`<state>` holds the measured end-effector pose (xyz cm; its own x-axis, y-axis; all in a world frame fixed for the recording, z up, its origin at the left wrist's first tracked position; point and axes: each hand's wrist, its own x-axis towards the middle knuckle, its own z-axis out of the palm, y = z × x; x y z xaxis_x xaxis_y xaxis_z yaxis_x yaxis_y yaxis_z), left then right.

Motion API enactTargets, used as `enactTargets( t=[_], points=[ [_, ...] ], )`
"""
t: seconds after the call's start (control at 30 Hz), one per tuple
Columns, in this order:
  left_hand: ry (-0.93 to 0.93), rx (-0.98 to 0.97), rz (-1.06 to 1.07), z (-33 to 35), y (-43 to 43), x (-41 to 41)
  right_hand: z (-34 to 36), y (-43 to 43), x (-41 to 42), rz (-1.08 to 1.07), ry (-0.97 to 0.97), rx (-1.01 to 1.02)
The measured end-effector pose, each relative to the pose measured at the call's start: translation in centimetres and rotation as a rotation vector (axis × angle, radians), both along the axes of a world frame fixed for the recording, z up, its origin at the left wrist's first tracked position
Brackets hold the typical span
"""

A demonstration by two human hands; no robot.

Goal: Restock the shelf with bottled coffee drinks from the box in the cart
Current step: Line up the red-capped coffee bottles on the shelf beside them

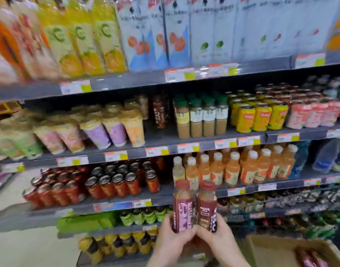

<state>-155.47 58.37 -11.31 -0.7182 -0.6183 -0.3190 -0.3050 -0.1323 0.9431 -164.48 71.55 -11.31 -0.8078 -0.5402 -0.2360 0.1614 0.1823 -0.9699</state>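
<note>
a shop's drinks aisle: tiered shelves (126, 83) packed with bottled and canned drinks, price tags (179, 75) clipped along each front edge.

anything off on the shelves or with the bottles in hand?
Mostly tidy. One oddity: a lone dark-red coffee bottle stands in a near-empty slot on the second shelf, a gap in front. The held bottles look intact; image is blurry, so fine damage can't be judged.

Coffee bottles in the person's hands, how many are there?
2. One coffee bottle is in the left hand, the other bottle in the right hand, side by side.
</note>
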Motion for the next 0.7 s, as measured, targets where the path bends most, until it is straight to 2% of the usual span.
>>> enactTargets(
  t=[0.23, 0.4, 0.7],
  points=[
    [0.016, -0.043, 0.135, 2.1, -5.4, 3.2, 2.1, -6.5, 1.0, 0.081, 0.082, 0.028],
    [0.04, -0.071, 0.136, 2.9, -8.4, 3.4, 3.8, -10.6, -0.1, -0.009, 0.216, 0.003],
    [0.139, -0.045, 0.135, 3.5, -13.6, -3.8, 9.9, -22.3, -11.1, -0.085, 0.475, 0.048]
  ],
)
